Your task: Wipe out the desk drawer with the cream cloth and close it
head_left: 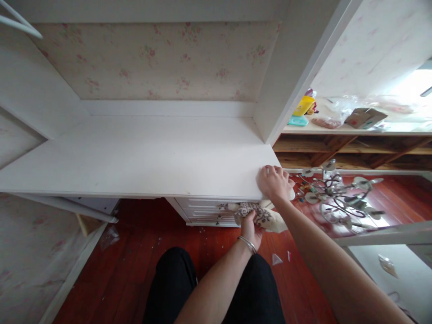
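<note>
My left hand (251, 230), with a silver bangle at the wrist, grips a bunched cream cloth (263, 216) with a grey floral pattern. The cloth hangs in front of the drawers (202, 211), just below the edge of the white desk top (162, 157). My right hand (275, 180) rests palm down on the desk's right front corner, its fingers spread and slightly bent. It appears to hold nothing. Part of the left hand's fingers is hidden behind the cloth.
A metal chandelier (340, 198) lies on the red wooden floor (135, 270) at the right. Behind it stands a low wooden shelf (303, 144) bearing a cardboard box (366, 118), plastic bags and a yellow item (303, 106). An upright panel (297, 67) rises from the desk.
</note>
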Demonstrator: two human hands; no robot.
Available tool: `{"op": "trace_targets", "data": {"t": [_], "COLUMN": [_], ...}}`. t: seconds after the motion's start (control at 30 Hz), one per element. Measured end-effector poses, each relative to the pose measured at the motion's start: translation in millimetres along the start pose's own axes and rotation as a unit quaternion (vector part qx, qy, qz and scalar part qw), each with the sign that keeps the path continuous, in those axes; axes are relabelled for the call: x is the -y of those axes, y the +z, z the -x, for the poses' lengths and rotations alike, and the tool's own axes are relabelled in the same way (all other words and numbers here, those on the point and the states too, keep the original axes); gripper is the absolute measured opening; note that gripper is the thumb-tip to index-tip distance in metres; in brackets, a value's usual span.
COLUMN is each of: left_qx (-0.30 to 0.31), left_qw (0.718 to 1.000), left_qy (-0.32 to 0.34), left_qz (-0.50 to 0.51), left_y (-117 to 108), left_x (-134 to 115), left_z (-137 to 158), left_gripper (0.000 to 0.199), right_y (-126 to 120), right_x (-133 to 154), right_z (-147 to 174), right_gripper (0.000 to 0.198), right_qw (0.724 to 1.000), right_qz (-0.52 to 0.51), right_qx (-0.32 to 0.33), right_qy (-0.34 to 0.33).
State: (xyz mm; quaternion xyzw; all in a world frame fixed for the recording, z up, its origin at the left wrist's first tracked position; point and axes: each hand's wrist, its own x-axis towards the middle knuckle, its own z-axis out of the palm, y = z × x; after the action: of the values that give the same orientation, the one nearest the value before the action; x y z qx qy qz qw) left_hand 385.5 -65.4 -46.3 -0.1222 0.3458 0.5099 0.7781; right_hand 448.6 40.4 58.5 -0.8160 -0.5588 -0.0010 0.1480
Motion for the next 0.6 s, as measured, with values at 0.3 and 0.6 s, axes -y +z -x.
{"op": "trace_targets", "data": {"t": [0.3,0.6], "left_qx": [-0.105,-0.161], "left_qw": [0.988,0.963], "left_qy": [0.108,0.214], "left_qz": [0.025,0.024], "left_y": [-54,-72], "left_x": [-57,-135], "left_z": [-11,31], "left_gripper": [0.011,0.022], "right_y": [3,-1], "right_x": [-2,0], "right_z": [-2,0], "right_gripper": [0.045,0.047], "right_qw": [1.000,1.000], "right_qz": [-0.001,0.002], "right_qx": [-0.008,0.002], "right_qy": [0.003,-0.004]}}
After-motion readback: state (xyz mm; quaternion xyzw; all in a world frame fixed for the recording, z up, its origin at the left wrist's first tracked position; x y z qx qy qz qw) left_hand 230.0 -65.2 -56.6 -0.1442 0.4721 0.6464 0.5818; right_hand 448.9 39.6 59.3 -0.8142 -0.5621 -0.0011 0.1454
